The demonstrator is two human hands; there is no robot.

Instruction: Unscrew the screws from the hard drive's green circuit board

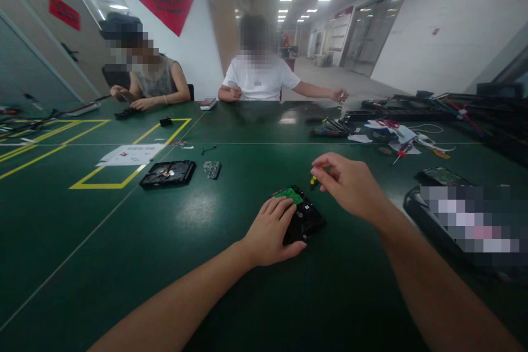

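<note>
A black hard drive (310, 221) with a green circuit board (291, 194) lies on the table in front of me. My left hand (270, 228) is closed over its left side, fingers across the top and thumb along the near edge. My right hand (344, 184) pinches a small screwdriver (314, 180) with a yellow and black handle, just above the drive's far right side. The shaft slants down toward the board's edge. Whether the tip sits in a screw is too small to tell.
Left of me on the green table (198, 275) are another hard drive (169, 174), a loose circuit board (212, 169) and a paper sheet (132, 154). A red-handled screwdriver (401, 153), cables and a dark container (433, 220) lie to the right. Two people (258, 77) sit opposite.
</note>
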